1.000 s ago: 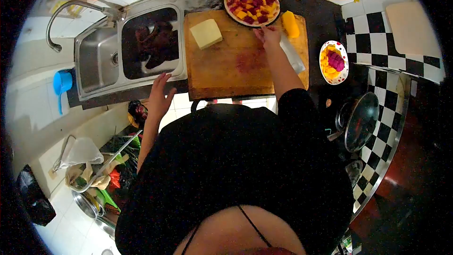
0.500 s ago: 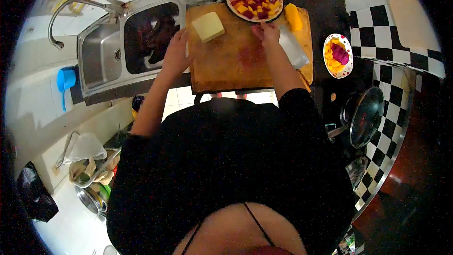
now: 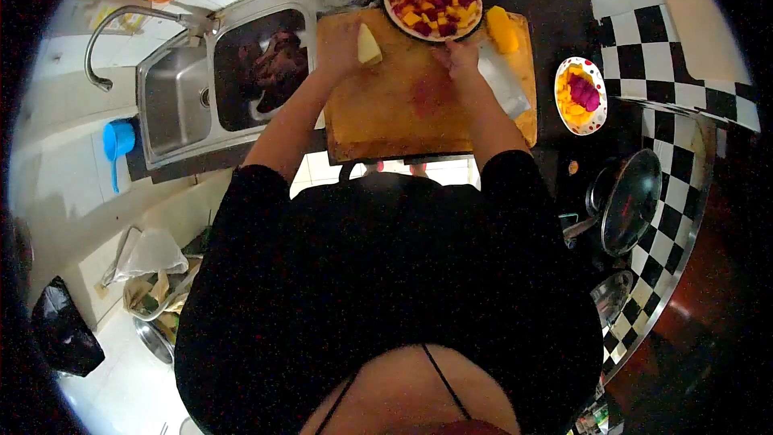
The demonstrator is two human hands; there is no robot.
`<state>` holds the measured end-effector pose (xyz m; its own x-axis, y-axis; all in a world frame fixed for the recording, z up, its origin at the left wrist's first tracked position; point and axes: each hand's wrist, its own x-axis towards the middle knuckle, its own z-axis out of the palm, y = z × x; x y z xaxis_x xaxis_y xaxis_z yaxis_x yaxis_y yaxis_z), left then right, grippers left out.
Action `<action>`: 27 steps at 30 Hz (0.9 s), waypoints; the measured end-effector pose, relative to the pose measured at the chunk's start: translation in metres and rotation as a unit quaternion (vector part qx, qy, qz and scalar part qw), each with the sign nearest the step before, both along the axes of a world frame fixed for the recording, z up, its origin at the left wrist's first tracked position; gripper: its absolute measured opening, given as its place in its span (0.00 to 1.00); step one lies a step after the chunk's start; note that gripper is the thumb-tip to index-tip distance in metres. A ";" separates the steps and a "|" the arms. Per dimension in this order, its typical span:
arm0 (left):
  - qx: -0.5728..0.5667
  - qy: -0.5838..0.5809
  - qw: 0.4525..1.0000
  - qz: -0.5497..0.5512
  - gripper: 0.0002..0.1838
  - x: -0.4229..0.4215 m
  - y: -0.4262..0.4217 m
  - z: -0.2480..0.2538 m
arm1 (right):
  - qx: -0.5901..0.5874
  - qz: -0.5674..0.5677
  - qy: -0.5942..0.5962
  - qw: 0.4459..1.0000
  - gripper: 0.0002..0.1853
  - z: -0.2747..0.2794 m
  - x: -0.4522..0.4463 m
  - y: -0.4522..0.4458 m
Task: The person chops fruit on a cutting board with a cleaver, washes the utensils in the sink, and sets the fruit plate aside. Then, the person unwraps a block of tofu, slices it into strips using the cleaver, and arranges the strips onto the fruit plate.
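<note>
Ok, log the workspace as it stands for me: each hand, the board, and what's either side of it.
left hand: over pale yellow block, hiding part of it; grip unclear
right hand: at near edge of round fruit-topped dish; contact unclear
cutting board: yellow piece near far right corner
board's left: double sink
board's right: oval plate, yellow and magenta pieces

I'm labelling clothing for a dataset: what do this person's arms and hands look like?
Plain black fabric sleeves end near the elbows, leaving both forearms bare. The left hand and right hand are ungloved; no watch or bracelet shows.
</note>
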<state>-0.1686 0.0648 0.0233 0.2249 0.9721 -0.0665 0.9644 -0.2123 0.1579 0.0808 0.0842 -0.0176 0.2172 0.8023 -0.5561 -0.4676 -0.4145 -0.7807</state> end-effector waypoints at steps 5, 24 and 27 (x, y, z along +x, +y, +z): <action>0.035 -0.062 0.997 -0.007 0.49 0.002 -0.007 0.011 | 0.062 -0.075 0.086 0.992 0.22 -0.049 -0.006 0.018; -0.113 0.030 0.989 0.093 0.46 0.035 -0.067 0.074 | -0.007 0.124 0.001 0.992 0.16 0.000 0.022 -0.026; 0.003 0.009 0.999 0.037 0.48 0.025 -0.071 0.025 | 0.115 0.183 -0.442 0.871 0.17 0.040 0.061 -0.096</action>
